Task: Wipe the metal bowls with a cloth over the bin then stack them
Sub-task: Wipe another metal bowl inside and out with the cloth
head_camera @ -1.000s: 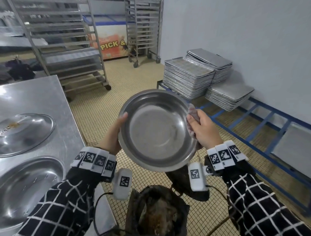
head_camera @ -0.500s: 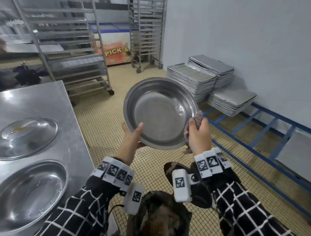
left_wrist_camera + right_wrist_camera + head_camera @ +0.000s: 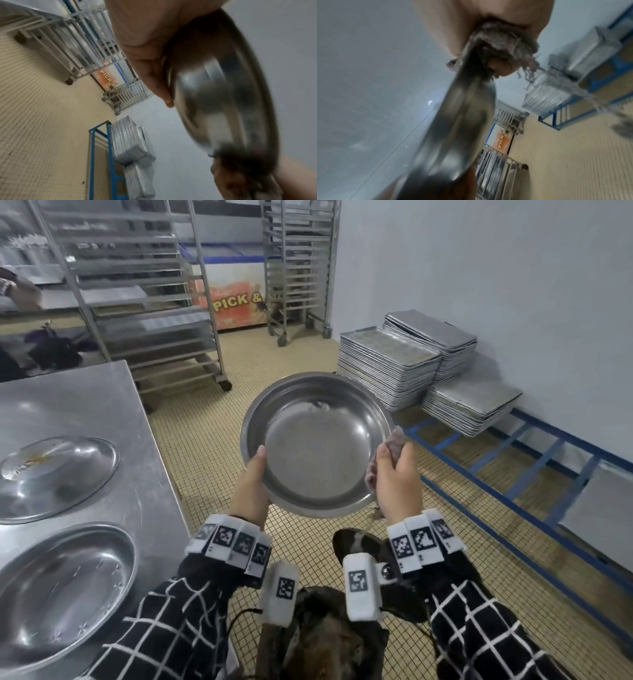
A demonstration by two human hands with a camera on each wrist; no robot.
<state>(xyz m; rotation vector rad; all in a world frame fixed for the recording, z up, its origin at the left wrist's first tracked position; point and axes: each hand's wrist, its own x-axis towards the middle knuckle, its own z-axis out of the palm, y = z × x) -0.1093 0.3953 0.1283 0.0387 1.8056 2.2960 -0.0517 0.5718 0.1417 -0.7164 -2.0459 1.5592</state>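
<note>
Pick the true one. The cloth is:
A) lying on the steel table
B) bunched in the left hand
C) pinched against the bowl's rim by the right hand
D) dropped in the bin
C: the right hand pinches the cloth over the bowl rim.

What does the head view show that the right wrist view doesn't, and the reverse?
Only the head view: the left hand gripping the bowl's near-left rim, the bin below, and two more bowls on the steel table.
Only the right wrist view: the cloth's frayed threads hanging loose.
Both: the bowl, with the right hand pinching the cloth over its rim.
</note>
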